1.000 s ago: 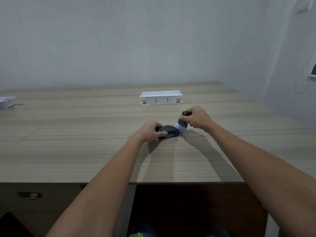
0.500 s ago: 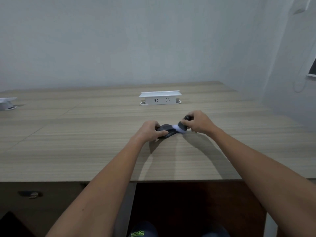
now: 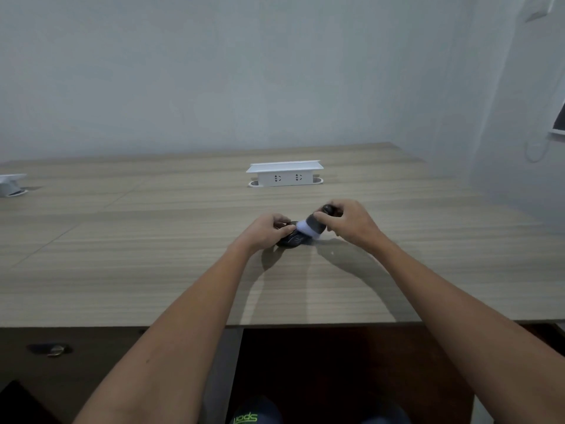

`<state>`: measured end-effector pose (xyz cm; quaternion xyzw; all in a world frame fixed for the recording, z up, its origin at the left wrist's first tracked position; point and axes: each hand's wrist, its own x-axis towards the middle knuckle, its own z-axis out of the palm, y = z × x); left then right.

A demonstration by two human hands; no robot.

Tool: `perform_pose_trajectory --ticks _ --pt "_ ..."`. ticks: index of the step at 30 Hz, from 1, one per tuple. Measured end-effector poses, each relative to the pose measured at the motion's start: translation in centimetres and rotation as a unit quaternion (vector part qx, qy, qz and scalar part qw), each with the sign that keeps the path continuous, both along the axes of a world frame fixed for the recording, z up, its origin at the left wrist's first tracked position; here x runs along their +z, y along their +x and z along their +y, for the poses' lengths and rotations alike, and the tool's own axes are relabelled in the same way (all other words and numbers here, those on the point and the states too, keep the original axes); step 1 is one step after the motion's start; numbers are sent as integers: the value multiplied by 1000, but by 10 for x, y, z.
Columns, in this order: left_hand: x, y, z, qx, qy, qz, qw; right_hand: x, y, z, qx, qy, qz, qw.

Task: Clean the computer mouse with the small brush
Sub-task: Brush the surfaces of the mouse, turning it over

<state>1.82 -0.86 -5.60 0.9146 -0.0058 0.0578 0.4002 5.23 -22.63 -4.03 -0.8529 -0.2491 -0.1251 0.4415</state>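
Steadied by left hand (image 3: 269, 229) on pale wood-grain table (image 3: 153, 270): small dark rounded computer mouse (image 3: 292, 239), mid-table. Gripped in right hand (image 3: 348, 223): small dark-handled brush with white bristles (image 3: 310, 229), bristles pressed onto mouse. Likely risks: mouse skidding under hard strokes, dust swept onto tabletop. Wide bare room all around; white socket box (image 3: 284, 174) well behind, near edge well apart.

I have one view only, from the head camera, wide-angle, looking forward and down across the wooden desk (image 3: 153, 270) toward the far wall (image 3: 214, 71). Both forearms reach away from me into the middle distance; the desk's near edge crosses low.
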Motion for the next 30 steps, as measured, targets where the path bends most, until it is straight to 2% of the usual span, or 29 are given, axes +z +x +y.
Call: perform_pose_trajectory --ticks 2,4,6,10,14,18,21,23,25,27,30 --pt "-1 1 1 6 1 -3 1000 1 -1 2 12 -55 -16 998" --pt "-1 0 0 10 1 -3 1000 0 5 3 -40 -84 -53 994" --pt "-2 2 0 6 2 0 1000 3 5 2 -55 -75 -67 993" --pt "-5 4 3 -1 -12 1 1000 5 -1 1 40 -66 -2 997" --pt "-5 4 2 6 -14 0 1000 1 5 -2 -39 -97 -60 993" --pt "-7 5 4 1 -22 -10 1000 9 -5 3 59 -76 -9 995" --pt "-7 4 3 1 -19 -15 1000 4 0 4 6 -110 -58 992" --pt "-7 4 2 2 -25 -15 1000 4 0 4 -12 -91 -65 994" --pt "-8 4 3 2 -28 -14 1000 9 -3 5 52 -55 -20 997" --pt "-9 5 4 2 -25 -15 1000 9 -7 6 95 -79 10 992" --pt "-9 4 2 2 -27 -17 999 1 0 6 7 -129 -57 990"
